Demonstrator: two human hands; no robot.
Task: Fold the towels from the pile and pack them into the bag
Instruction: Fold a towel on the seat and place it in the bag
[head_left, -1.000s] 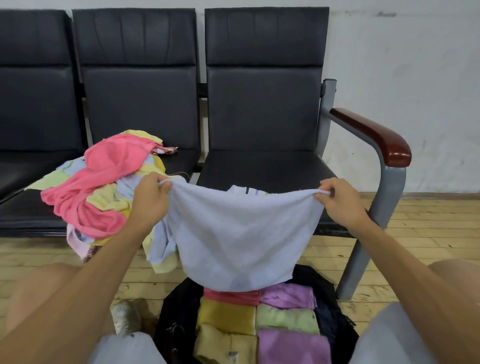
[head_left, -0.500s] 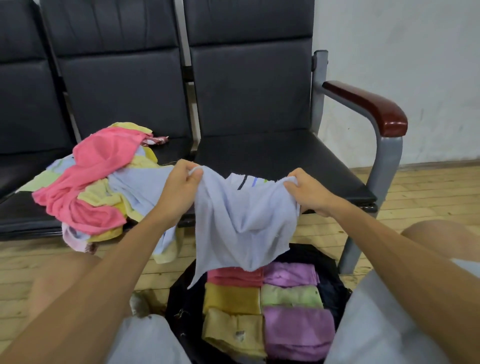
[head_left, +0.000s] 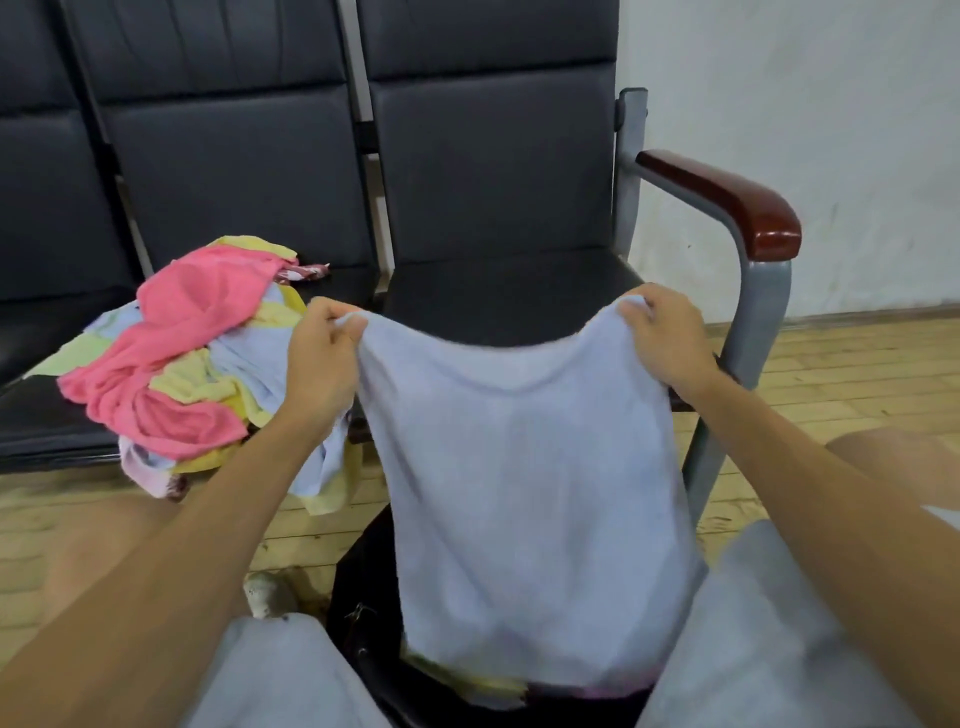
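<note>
- Looked like a waiting area in a public building.
- Held a row of linked black padded seats (head_left: 493, 182), set side by side on one shared frame.
- Ended at the right of that row in a grey metal post (head_left: 761, 322) topped with a red-brown wooden armrest (head_left: 727, 202).
- Was closed off just behind the row by a plain white wall (head_left: 805, 104), scuffed and marked.
- Was floored beneath and in front of the row with worn, pale wooden boards (head_left: 857, 374).
</note>
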